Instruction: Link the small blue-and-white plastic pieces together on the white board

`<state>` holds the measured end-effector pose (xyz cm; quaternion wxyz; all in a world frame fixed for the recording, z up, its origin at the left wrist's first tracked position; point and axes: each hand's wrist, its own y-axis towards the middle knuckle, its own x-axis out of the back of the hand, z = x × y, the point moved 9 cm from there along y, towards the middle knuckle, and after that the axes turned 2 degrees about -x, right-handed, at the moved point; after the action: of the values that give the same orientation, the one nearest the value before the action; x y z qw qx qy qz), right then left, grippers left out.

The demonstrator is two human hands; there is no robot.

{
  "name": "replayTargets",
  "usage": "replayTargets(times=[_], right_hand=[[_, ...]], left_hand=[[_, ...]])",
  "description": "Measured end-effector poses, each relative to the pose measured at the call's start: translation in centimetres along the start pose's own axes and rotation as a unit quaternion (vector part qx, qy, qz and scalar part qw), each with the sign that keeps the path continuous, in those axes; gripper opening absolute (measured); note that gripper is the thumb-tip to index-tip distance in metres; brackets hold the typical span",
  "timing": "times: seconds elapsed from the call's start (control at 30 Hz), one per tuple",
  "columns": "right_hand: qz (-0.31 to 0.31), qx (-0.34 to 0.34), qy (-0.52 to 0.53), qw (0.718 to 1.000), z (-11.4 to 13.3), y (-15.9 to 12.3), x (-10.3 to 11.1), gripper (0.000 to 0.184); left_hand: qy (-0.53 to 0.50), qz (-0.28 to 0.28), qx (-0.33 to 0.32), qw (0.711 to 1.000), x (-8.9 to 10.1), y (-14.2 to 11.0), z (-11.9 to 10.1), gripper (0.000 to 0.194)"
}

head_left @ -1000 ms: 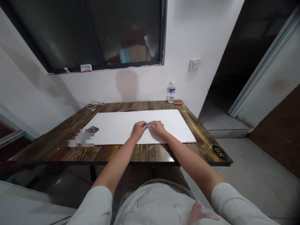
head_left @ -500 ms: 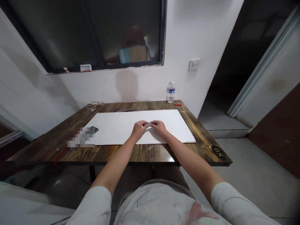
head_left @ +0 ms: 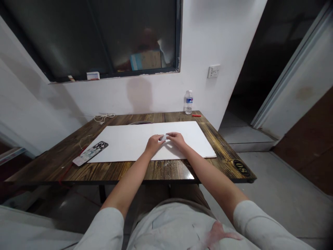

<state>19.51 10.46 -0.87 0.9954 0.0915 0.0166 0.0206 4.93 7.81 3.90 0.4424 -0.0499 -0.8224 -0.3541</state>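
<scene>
Over the middle of a white board (head_left: 127, 142), my left hand (head_left: 154, 143) and my right hand (head_left: 178, 140) meet from either side of a small pale, whitish piece (head_left: 164, 138). Thumb and fingers of each hand are closed on it, and the fingers hide part of its outline. Too little of it shows to tell its kind. The board lies flat on a dark wooden table (head_left: 145, 171), and both forearms cross its near edge.
A phone in a patterned case (head_left: 91, 153) overlaps the board's left end. Toward the back stand a water bottle (head_left: 189, 102) and a red pen-like stick (head_left: 196, 115). A white cable (head_left: 104, 117) lies at back left. Pale crumbs dot the front edge, and a round "08" plate (head_left: 241, 168) sits at right.
My fingers have shifted slightly apart, the right ones a little higher, so more of the pale piece shows between them. The whole view has moved slightly.
</scene>
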Motion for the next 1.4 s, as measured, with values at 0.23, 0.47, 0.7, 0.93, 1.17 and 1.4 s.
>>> replayTargets(times=[0.23,0.47,0.7,0.93,1.17,1.4], right_hand=[[0.034,-0.002,0.064,0.997,0.4,-0.1,-0.4,0.042],[0.113,-0.043,0.165,0.979,0.5,-0.3,-1.9,0.043],[0.158,-0.07,0.214,0.961,0.7,-0.9,-2.8,0.045],[0.201,-0.098,0.219,0.95,1.0,-1.7,-3.8,0.039],[0.218,-0.1,0.229,0.944,1.7,-2.3,-4.5,0.031],[0.211,-0.107,0.212,0.948,1.2,-2.2,-4.5,0.033]], left_hand=[[-0.045,-0.032,-0.01,0.998,0.6,-0.1,0.0,0.022],[-0.114,-0.047,0.019,0.992,1.3,-0.1,0.1,0.028],[-0.152,-0.045,0.016,0.987,1.1,-0.1,0.0,0.029],[-0.156,-0.063,0.004,0.986,1.6,0.0,-0.1,0.028],[-0.173,-0.051,-0.015,0.983,1.6,0.1,-0.5,0.025],[-0.185,-0.037,-0.005,0.982,1.2,0.0,-0.4,0.029]])
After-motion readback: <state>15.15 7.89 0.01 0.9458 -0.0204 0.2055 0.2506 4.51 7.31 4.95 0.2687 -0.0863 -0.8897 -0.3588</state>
